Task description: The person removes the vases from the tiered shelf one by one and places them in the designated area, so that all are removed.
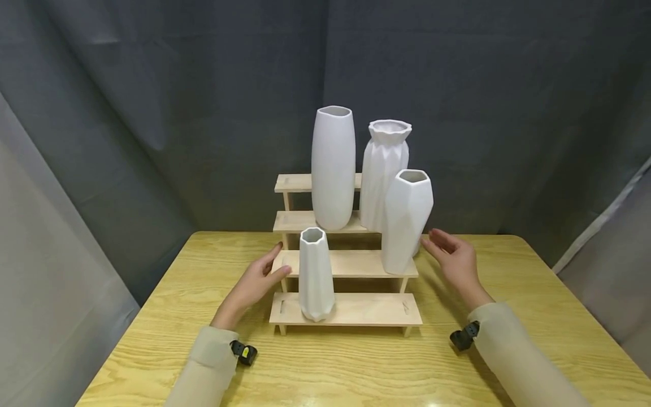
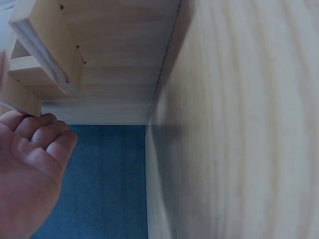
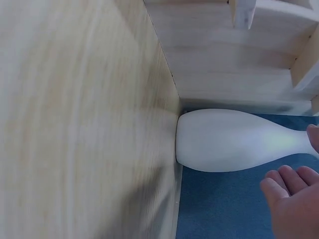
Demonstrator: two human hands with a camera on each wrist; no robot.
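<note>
My left hand [image 1: 256, 282] grips the left end of a stepped wooden stand [image 1: 356, 308], thumb on top of a plank and fingers against its edge. My right hand [image 1: 455, 265] is beside the stand's right side, fingers loosely bent. In the right wrist view, a white bottle-shaped vase [image 3: 214, 142] stands upright on the table, its narrow neck by the thumb, with a gap to the other fingers. From the head it is mostly hidden behind a faceted white vase [image 1: 407, 220]. A small ribbed white vase [image 1: 316, 277] stands on the lowest step.
A tall smooth white vase [image 1: 333, 169] and a pleated white vase [image 1: 383, 169] with a flared rim stand on the upper steps. The stand is on a yellow wood-grain table [image 1: 325, 367]. Dark grey curtain [image 1: 203, 113] hangs behind.
</note>
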